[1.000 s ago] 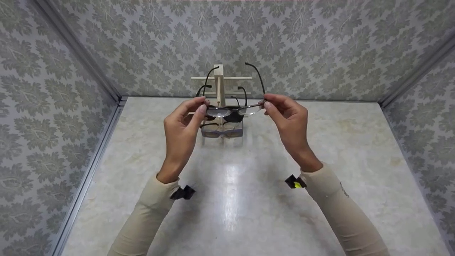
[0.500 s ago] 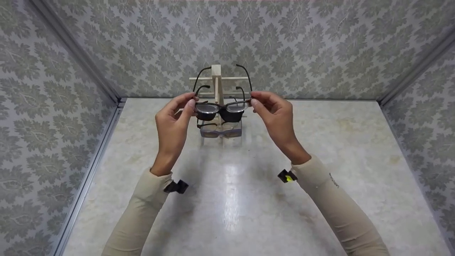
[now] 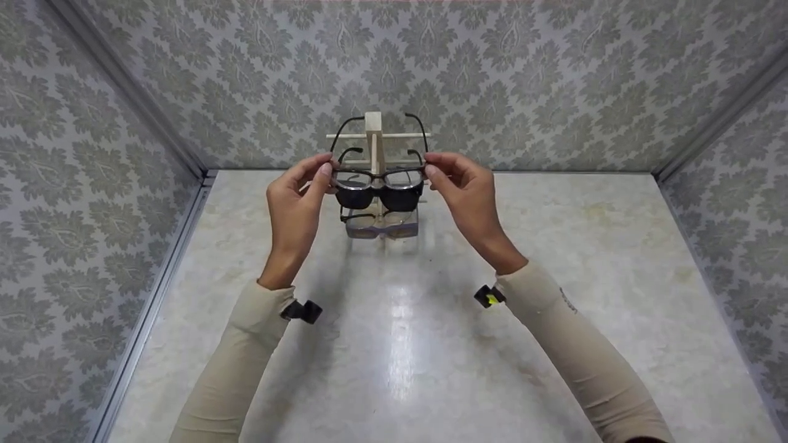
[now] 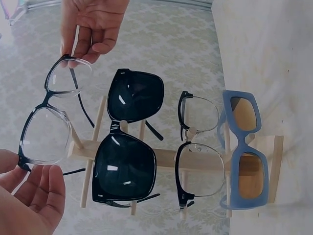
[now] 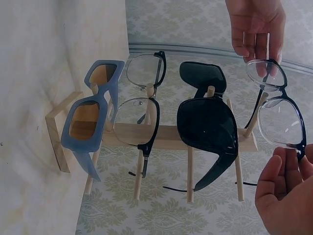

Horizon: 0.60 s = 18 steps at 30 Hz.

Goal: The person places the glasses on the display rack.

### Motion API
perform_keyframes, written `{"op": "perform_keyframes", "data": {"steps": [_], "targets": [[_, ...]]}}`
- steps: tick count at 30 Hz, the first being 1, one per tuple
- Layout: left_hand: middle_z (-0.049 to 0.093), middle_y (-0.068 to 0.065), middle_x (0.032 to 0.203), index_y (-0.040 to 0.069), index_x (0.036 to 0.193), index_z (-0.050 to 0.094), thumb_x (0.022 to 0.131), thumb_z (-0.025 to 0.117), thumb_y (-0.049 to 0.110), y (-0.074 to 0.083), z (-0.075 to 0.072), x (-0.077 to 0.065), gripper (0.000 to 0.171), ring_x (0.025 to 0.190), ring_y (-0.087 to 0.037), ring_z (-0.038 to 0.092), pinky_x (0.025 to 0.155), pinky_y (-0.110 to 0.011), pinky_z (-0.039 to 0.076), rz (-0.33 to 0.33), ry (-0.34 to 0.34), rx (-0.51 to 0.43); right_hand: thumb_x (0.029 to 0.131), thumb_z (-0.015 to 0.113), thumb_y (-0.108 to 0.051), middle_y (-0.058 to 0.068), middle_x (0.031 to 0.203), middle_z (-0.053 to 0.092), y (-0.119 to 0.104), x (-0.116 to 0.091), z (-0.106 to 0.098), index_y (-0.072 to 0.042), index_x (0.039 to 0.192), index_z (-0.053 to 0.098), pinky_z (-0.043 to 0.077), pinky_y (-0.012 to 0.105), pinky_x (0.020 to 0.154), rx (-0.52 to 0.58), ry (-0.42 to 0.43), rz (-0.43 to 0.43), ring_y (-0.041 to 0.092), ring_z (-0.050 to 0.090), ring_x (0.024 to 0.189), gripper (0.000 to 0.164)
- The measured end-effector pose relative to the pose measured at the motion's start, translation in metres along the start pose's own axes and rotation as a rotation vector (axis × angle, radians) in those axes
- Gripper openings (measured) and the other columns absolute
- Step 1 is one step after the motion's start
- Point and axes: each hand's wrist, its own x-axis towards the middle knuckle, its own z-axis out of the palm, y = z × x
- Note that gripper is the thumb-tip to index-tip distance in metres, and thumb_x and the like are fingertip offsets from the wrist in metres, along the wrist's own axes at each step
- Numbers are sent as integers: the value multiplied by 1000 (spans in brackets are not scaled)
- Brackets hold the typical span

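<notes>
My left hand pinches one end of a pair of eyeglasses between thumb and fingers. The other end is pinched by my right hand. The frame is black along the top and clear below, with its temples unfolded toward the back wall. It is at the top of a wooden eyewear stand, its temples extending past the topmost peg in the head view. Below it on the stand sit black sunglasses, half-rim glasses and blue-framed sunglasses with brown lenses.
The stand is on a marbled tabletop, close to the patterned back wall. Patterned side panels with metal rails border the table. A small black device is strapped at the left cuff, another at the right.
Both hands have carried the eyeglasses left and slightly toward the back, levelling them in front of the stand's top. The eyewear lower on the stand has stayed put.
</notes>
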Motion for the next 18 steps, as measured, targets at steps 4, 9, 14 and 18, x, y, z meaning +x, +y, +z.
{"op": "perform_keyframes", "data": {"steps": [4, 9, 14, 18], "targets": [[79, -15, 114, -5, 129, 77, 109, 70, 6, -6, -1, 7, 24, 98, -40, 72, 83, -33, 64, -20, -1, -26, 107, 70, -4, 11, 111, 79, 3, 3, 3, 3, 128, 78, 62, 31, 84, -4, 2, 17, 25, 73, 94, 23], [79, -15, 113, -6, 129, 77, 110, 69, 7, -14, -2, 11, 24, 96, -41, 72, 82, -32, 64, -40, 3, -19, 108, 70, -4, 11, 112, 79, 9, 5, 7, 6, 129, 76, 61, 32, 84, -9, -7, 42, 29, 72, 94, 24], [79, -16, 111, -8, 129, 76, 110, 69, 7, -17, -2, 14, 25, 94, -38, 72, 81, -33, 64, -45, 2, -32, 108, 70, -5, 11, 112, 79, 11, 7, 9, 3, 128, 77, 62, 40, 87, -9, -1, 46, 33, 73, 98, 23], [77, -17, 113, -7, 131, 76, 111, 68, 8, -18, -3, 16, 26, 91, -28, 73, 81, -33, 64, -57, -14, -34, 108, 70, -5, 11, 111, 78, 12, 7, 9, 3, 129, 77, 62, 45, 87, -4, 1, 33, 38, 72, 98, 23]]}}
